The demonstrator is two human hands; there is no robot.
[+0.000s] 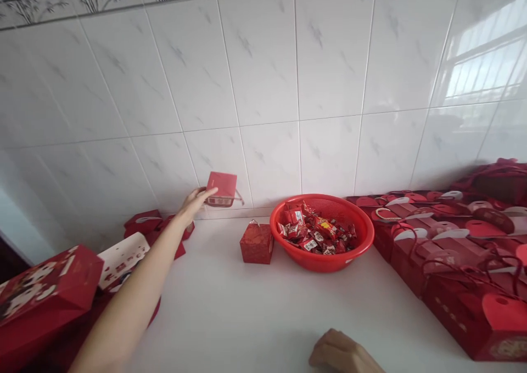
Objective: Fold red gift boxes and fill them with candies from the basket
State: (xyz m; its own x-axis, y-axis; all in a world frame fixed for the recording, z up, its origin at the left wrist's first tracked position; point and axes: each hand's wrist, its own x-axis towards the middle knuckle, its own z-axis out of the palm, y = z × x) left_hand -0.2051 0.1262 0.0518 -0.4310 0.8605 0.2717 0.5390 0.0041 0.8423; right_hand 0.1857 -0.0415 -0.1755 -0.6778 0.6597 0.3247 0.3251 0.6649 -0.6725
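My left hand (191, 204) reaches far out to the left and grips a small red gift box (223, 184) above the table by the wall. The box has a printed side and a thin strap or ribbon sticking out at its right; it is slightly blurred. Near the bottom edge, my right hand (343, 352) rests low over the table with its fingers curled in, and nothing shows in it. Between the hands stands another small red box (257, 243) with a cord on top. It sits beside a red plastic basket (325, 262) holding several wrapped candies (313, 233).
Rows of red gift boxes with cord handles (453, 263) fill the right side of the white table (230, 312). At the left are more red boxes (72, 277), one with an open pale flap (123, 258). A tiled wall (267, 88) closes off the back.
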